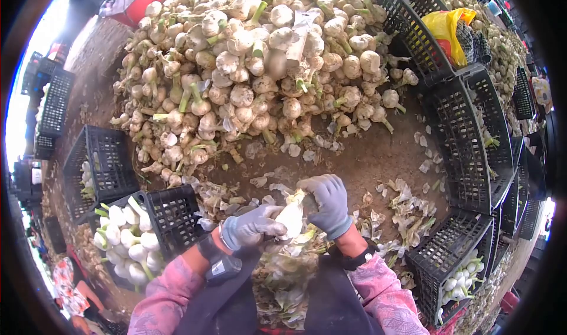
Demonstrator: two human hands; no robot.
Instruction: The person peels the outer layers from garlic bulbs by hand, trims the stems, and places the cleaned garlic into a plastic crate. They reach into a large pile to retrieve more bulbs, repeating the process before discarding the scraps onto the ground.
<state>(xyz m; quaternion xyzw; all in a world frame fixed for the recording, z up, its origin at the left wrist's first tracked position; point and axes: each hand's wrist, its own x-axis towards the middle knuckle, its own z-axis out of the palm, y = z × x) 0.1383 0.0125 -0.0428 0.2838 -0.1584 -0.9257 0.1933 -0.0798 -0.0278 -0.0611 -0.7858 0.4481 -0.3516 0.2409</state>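
A whitish garlic bulb (290,219) is held upright in front of my lap. My left hand (253,225), in a grey glove, is wrapped round the bulb's lower side. At the bulb's brownish top, my right hand (326,202), also gloved in grey, has its fingers closed on the stem and loose skin. Below the hands, peeled garlic skins (286,276) lie between my legs. Beyond them rises a large pile of unpeeled garlic bulbs (242,93), several with green stems.
A black crate of white garlic (127,237) stands at the left, another crate (440,252) at the right. More black crates (466,140) line the right side. A yellow bag (449,31) hangs there. A person in a patterned top (68,285) is at the lower left.
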